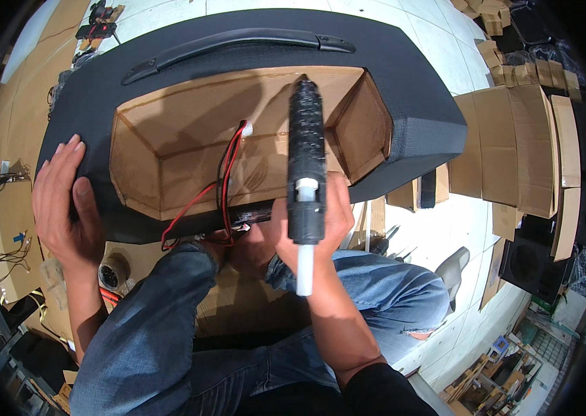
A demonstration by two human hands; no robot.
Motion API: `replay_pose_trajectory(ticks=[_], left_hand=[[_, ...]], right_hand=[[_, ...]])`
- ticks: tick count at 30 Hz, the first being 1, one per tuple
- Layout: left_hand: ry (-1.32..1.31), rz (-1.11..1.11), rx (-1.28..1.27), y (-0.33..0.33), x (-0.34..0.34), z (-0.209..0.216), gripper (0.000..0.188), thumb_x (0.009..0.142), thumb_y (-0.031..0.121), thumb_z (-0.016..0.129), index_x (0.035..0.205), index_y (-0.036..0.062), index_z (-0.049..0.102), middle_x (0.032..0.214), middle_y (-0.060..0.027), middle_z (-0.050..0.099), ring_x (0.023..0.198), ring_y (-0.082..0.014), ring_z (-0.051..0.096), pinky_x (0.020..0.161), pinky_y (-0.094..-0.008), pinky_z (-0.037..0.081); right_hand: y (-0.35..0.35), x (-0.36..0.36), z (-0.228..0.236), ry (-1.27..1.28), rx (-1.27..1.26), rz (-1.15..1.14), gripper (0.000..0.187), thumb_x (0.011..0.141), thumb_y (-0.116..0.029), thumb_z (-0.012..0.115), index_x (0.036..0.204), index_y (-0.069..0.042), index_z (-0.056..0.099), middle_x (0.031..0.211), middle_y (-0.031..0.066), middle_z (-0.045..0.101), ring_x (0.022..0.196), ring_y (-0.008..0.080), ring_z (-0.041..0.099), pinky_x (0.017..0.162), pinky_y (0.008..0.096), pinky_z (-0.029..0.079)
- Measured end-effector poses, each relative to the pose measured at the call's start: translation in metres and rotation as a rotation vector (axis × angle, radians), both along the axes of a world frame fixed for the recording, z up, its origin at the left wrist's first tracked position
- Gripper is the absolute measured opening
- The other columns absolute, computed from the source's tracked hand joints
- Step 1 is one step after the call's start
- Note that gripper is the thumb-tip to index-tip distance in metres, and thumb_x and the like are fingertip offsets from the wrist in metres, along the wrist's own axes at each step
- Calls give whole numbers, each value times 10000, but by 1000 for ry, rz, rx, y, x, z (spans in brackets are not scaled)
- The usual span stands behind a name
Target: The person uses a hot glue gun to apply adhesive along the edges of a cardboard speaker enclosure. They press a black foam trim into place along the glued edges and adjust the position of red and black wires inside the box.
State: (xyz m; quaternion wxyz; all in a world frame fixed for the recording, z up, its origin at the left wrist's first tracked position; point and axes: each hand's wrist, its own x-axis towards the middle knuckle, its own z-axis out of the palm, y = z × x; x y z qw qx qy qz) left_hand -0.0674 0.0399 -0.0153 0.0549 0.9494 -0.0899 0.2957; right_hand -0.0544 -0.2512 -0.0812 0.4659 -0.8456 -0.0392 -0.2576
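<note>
A large black-covered cabinet (pixel 418 76), its shape like a speaker box, lies before me with its bare brown inside (pixel 189 132) facing up. A curved black carry handle (pixel 237 43) runs along its far side. In my right hand (pixel 331 215) is a black glue gun (pixel 305 139), with a white glue stick (pixel 305 270) sticking out of its rear. Its nozzle points away from me, over the opening. My left hand (pixel 67 208) lies with fingers stretched out on the cabinet's left end. Red and black wires (pixel 227 166) loop out of the opening over its near edge.
Cardboard boxes (pixel 508 149) stand to the right, beside a black speaker-like box (pixel 532 256). A roll of tape (pixel 114 270) is near my left knee. Loose cables (pixel 12 256) lie at the left. Wood scraps (pixel 494 381) are piled at the lower right.
</note>
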Motion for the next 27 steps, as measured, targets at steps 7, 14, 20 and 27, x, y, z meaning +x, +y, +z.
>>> replay_pose_trajectory(ticks=[7, 14, 20, 27], left_hand=[[-4, 4, 5, 1, -1, 0, 261, 1037, 109, 556, 1217, 5, 713, 1233, -150, 739, 1229, -335, 669, 1104, -467, 450], [4, 3, 14, 3, 0, 0, 269, 1047, 138, 555, 1218, 4, 713, 1236, -145, 739, 1230, -332, 668, 1107, -462, 449], [5, 6, 17, 3, -1, 2, 276, 1057, 155, 546, 1215, 4, 714, 1236, -145, 739, 1226, -331, 670, 1103, -462, 452], [5, -2, 4, 3, 1, -1, 295, 1068, 182, 532, 1213, 1, 714, 1235, -151, 738, 1224, -336, 670, 1101, -457, 453]], right_hand=[[6, -2, 1, -1, 6, 64, 220, 685, -15, 653, 901, 24, 631, 812, 146, 554, 717, 344, 586, 659, 397, 502], [0, -1, 1, 58, 43, 25, 191, 681, 1, 621, 871, 28, 620, 779, 135, 536, 663, 308, 540, 624, 391, 473], [0, 0, -4, 22, 14, 22, 200, 679, -6, 613, 876, 31, 615, 776, 137, 526, 650, 312, 521, 620, 382, 470], [1, 0, -2, 2, 50, 28, 196, 679, 1, 633, 873, 21, 612, 782, 137, 526, 668, 309, 545, 621, 375, 470]])
